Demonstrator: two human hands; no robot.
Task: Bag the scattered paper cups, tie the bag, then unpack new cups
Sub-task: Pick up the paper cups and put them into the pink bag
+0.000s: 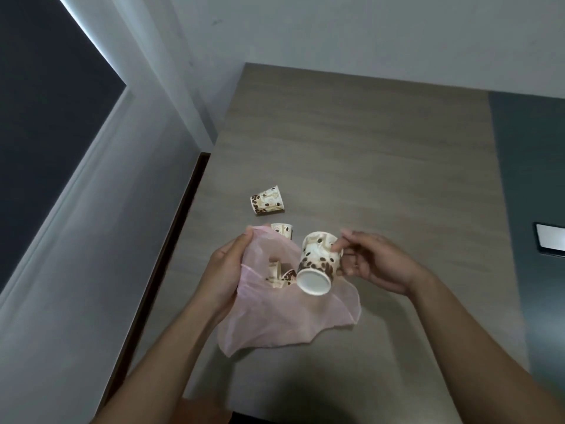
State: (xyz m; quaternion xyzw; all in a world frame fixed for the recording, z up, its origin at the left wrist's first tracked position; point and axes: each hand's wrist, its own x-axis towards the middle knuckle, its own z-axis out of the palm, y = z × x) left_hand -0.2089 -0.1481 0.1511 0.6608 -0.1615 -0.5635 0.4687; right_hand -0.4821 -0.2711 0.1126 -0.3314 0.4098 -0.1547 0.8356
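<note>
Gripping coffee-bean-printed paper cup (318,261) in right hand (371,264) | left hand (226,270) pinching sheer pink plastic bag (284,313) open | wood-grain table (367,148)

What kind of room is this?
Probably an office or home room, though that's uncertain: a grey wood-grain table stands against plain pale walls, beside a dark window, with a smartphone lying on it.

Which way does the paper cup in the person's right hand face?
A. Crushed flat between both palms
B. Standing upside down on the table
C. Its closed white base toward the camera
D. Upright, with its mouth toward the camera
C: the right hand holds the paper cup tilted at the mouth of the pink bag, and the cup's plain white round base faces the camera, while the left hand grips the bag's edge.
</note>
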